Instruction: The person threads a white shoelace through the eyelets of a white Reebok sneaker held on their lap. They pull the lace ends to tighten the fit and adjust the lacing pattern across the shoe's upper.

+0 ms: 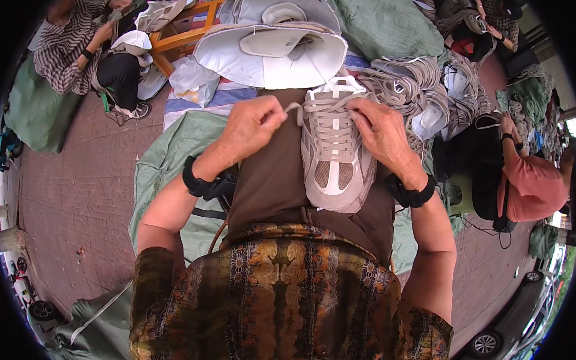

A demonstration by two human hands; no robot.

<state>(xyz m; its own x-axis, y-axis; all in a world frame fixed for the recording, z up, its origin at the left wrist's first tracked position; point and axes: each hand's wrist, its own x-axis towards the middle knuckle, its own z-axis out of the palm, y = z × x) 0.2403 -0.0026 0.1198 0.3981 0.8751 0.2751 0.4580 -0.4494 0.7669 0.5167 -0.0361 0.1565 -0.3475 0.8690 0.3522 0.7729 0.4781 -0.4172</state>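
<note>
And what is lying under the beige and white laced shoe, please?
The shoe appears to rest on dark brown cloth trousers, visible at both sides. What lies directly beneath it is covered, so anything between cannot be seen.

At about ten o'clock from me sat a co-worker in a checked top [64, 55], with a green sack [41, 117] close by, towards half past nine. I could see a wooden frame [178, 41] at eleven, and nearer me a crumpled clear plastic bag [193, 80] lay on striped sheeting [226, 96]. A pale green sheet [382, 21] bulged at one o'clock, and a co-worker in a pink top [532, 173] sat at three. I had a dark car [518, 318] at four, a wheeled vehicle [43, 310] at eight and reddish paving [71, 201] at nine.
</note>
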